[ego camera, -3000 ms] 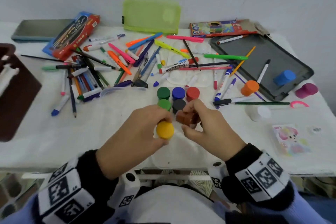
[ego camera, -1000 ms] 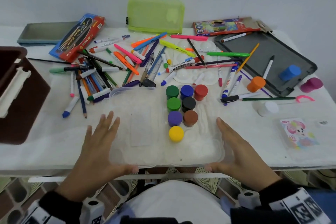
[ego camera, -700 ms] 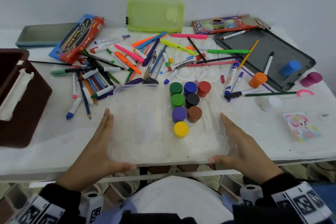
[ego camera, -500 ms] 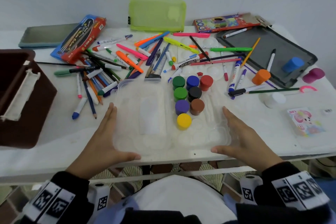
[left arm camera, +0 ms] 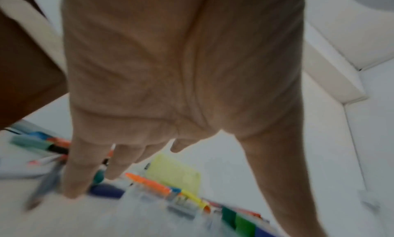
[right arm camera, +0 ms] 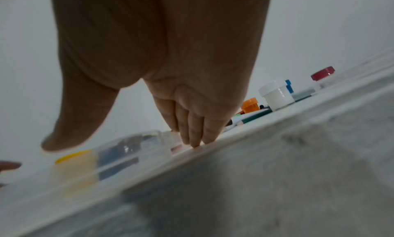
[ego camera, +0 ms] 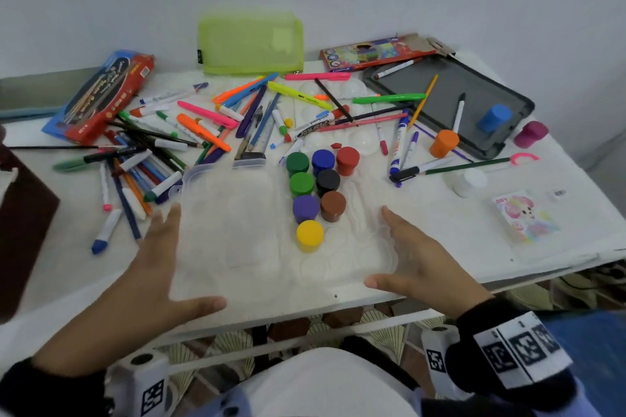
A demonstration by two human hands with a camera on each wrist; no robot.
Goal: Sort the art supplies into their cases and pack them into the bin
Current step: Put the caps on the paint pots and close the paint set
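A clear plastic paint case [ego camera: 237,230] lies open and flat at the table's front edge. Its right half holds several paint pots, with the yellow pot [ego camera: 309,234] nearest me and purple [ego camera: 306,207] and brown [ego camera: 333,205] behind it. My left hand [ego camera: 183,261] lies along the case's left side with straight fingers and its thumb on the front edge. My right hand [ego camera: 389,250] mirrors it on the right side. In the right wrist view its fingertips [right arm camera: 192,139] touch the case's rim beside the yellow pot [right arm camera: 74,163]. Neither hand holds anything.
A brown bin [ego camera: 23,213] stands at the left. Loose pens and markers [ego camera: 189,125] cover the middle. At the back are a green pouch [ego camera: 250,44], a brush pack [ego camera: 101,95] and a pencil box [ego camera: 376,52]. An open grey case [ego camera: 467,105] and orange [ego camera: 443,143], blue [ego camera: 494,117], magenta [ego camera: 530,134] and white [ego camera: 469,182] pots lie right.
Three seconds ago my hands held the yellow and brown pots. Both pots now stand in the case, and my hands have spread flat to its two sides.
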